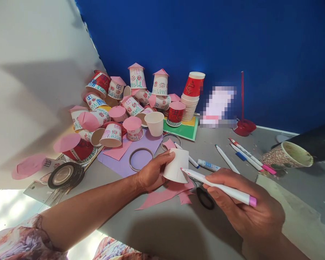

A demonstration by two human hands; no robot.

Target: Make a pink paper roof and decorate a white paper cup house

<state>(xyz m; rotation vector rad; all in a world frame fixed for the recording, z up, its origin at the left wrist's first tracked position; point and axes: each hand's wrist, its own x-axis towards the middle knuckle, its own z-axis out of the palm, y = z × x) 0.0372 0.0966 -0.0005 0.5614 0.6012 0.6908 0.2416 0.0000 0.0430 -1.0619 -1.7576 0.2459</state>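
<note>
My left hand [155, 171] grips a plain white paper cup [177, 164], turned upside down, with the thumb on its side. In my right hand [249, 209] is a white felt-tip pen [219, 186] with a pink end. Its pink tip touches the cup's side, or is very close to it, near a faint pink mark. Beneath the cup lie pink paper scraps [162, 196]. A pair of scissors [205, 198] with black handles rests partly hidden behind my right fingers.
Decorated cups with pink paper roofs [137, 77] are heaped at the back left. A cup stack [190, 104] stands near the blue wall. Tape rolls [66, 176], loose pens [227, 159], a glue stick [208, 165] and a patterned cup [285, 155] lie around.
</note>
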